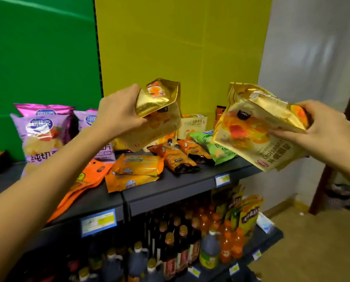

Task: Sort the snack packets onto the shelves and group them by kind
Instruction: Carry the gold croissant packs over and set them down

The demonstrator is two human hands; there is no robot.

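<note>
Risk: left hand [119,115] clamps left pack [159,123], right hand [326,129] pinches right pack [255,131] by its edge, both above the shelf [190,181] — slick foil may slip that edge pinch, dropping into the mixed pile [139,167] underneath.

The left hand [120,112] grips a gold packet [157,117], and the right hand [322,129] grips a second gold packet [255,127]. Both packets are held above the upper shelf [176,186]. Orange packets [137,171] lie below the left hand; purple chip bags [42,135] stand to its left.
</note>
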